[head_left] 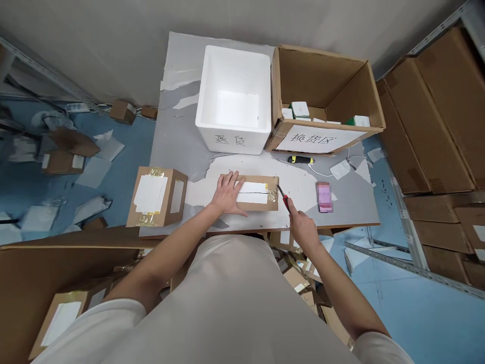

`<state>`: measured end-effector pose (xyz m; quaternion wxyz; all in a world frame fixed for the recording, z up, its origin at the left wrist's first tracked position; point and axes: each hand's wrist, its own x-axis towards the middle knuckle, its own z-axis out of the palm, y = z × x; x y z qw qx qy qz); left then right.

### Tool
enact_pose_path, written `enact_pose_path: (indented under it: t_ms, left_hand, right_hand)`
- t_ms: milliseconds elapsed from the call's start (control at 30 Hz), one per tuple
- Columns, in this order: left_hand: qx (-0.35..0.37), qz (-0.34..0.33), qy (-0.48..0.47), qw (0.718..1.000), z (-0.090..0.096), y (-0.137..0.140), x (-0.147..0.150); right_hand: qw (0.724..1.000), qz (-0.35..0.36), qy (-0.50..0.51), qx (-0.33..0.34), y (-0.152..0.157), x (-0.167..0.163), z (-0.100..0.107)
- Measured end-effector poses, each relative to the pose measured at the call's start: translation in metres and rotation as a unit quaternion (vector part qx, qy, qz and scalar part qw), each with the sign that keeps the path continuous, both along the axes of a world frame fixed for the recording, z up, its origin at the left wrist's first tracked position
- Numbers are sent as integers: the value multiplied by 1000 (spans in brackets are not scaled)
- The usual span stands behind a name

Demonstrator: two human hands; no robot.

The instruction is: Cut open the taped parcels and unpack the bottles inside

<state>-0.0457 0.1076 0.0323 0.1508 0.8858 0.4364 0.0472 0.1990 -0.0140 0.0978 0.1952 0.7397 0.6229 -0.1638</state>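
Observation:
My left hand point(227, 195) lies flat with spread fingers on the left end of a narrow cardboard box point(273, 202). The box has a white label point(253, 192) with a dark line across it, and clear tape at its right end. In my right hand point(303, 227) is a utility knife point(285, 199) with a red and black handle and a dark, thin blade. Its tip is at the box's right edge; I cannot tell whether it cuts in. A yellow and black cutter point(300, 160) lies beyond the box.
A white foam box point(235, 136) and an open carton point(364, 76) holding small boxes stand at the back. To the left sits a taped carton point(172, 199). A pink, pixelated item point(324, 197) lies on the right. Shelved cartons point(435, 121) line the right side.

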Motion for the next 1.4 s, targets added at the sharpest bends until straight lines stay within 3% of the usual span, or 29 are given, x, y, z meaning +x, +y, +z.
enact_pose_path:
  t_ms: [367, 600, 733, 900, 1033, 1133, 1233, 1333, 1400]
  left_hand:
    - [5, 45, -42, 998, -5, -7, 2]
    - [7, 46, -33, 998, -3, -8, 2]
    - [3, 44, -32, 999, -2, -8, 4]
    - [-12, 52, -30, 998, -5, -6, 3]
    - [-14, 55, -21, 998, -6, -8, 4]
    - [-7, 98, -14, 995, -4, -11, 11]
    - [5, 206, -1, 979, 0, -16, 19]
    - [-1, 273, 16, 962, 4, -22, 13]
    - [-21, 261, 21, 965, 4, -29, -1]
  right_hand:
    - [998, -55, -15, -31, 6, -43, 14]
    - [997, -48, -8, -65, -14, -36, 31]
    - [996, -43, -11, -72, -27, -31, 24]
    - [995, -86, 36, -30, -59, -28, 8]
    - [980, -173, 93, 37, -81, -14, 19]
    - [932, -289, 181, 122, -80, -8, 21]
    - [826, -376, 394, 143, -55, -23, -2]
    - [719, -395, 563, 100, -15, -55, -35]
    - [690, -378, 609, 103, 8, -74, -51]
